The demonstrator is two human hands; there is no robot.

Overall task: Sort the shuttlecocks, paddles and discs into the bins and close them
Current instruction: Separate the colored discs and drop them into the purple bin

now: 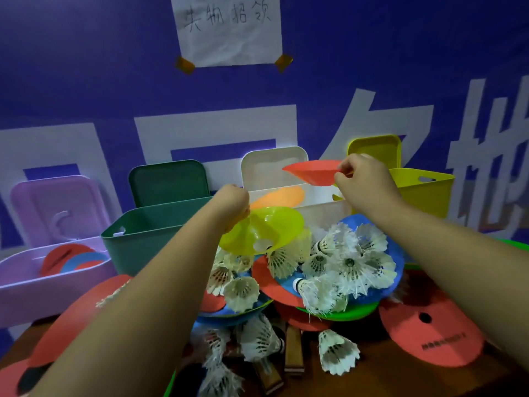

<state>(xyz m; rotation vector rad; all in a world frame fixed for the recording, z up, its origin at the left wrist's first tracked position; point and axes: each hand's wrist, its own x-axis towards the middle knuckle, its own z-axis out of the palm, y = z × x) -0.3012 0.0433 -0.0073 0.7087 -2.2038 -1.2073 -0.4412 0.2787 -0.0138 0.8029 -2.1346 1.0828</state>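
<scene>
A yellow-green disc (pixel 264 229) is gripped at its rim by the left hand (pixel 233 203), closed around the edge, and is held tilted just above the heap of shuttlecocks (pixel 343 262) in front of the white bin (pixel 323 212). A red disc (pixel 313 171) is pinched at its rim between the fingers of the right hand (pixel 362 183) and is held level above the white bin, in front of that bin's raised white lid (pixel 272 164). An orange disc (pixel 279 196) is seen inside the white bin.

To the left of the white bin stands a dark green bin (pixel 148 233) with its lid propped upright behind it; further left a lilac bin (pixel 37 285) is seen, open, with red and blue discs (pixel 76 259) inside. To the right of the white bin a yellow bin (pixel 423 190) stands open, its lid upright behind it.

In front of the white bin, on the wooden table (pixel 400 376), the shuttlecocks are piled over blue, red and green discs. Wooden paddle handles (pixel 293 353) are partly covered by the heap. A red disc with a centre hole (pixel 429 330) lies flat at the right of the heap.

A handwritten paper sign (pixel 229 27) is taped to the blue banner behind the white bin.
</scene>
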